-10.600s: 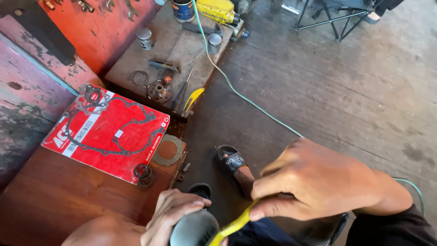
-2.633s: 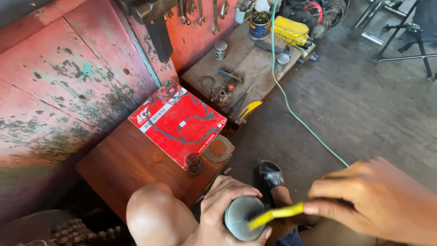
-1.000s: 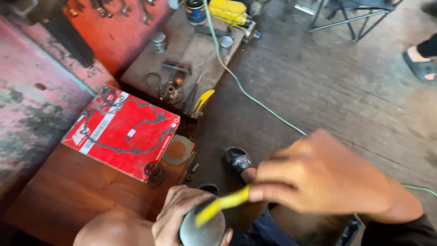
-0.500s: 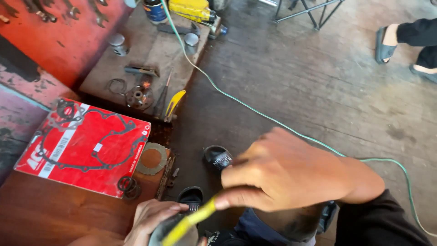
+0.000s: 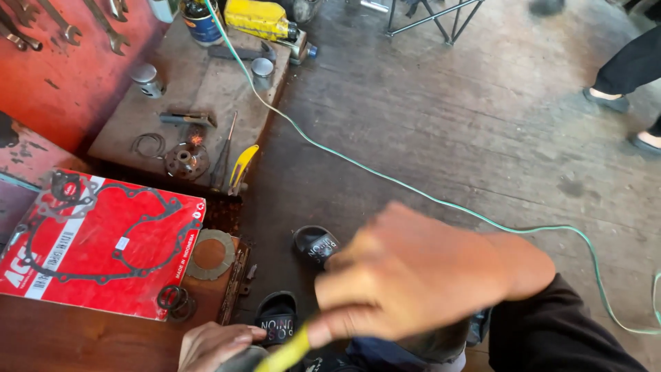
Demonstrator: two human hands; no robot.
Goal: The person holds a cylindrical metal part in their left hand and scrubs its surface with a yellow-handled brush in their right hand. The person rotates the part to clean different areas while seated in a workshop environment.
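My right hand (image 5: 420,275) fills the lower middle of the view, pinched around a yellow-handled brush (image 5: 286,351) that points down-left. My left hand (image 5: 210,344) sits at the bottom edge, wrapped around a grey metal cylinder (image 5: 237,362) that is mostly cut off by the frame. The brush end is over that cylinder. My sandalled feet (image 5: 315,244) rest on the dark plank floor just above my hands.
A red gasket card (image 5: 103,241) lies on a brown wooden stool (image 5: 82,341) at left, with a round friction disc (image 5: 210,253) and springs (image 5: 173,301). Beyond, a low platform (image 5: 193,89) holds tools and cans. A green hose (image 5: 413,193) crosses the floor. Another person's legs (image 5: 630,76) are at the far right.
The view has swung right and down, so the cylinder and my left hand have slid to the bottom edge. My right hand still moves the brush over the cylinder. The other person's feet shifted.
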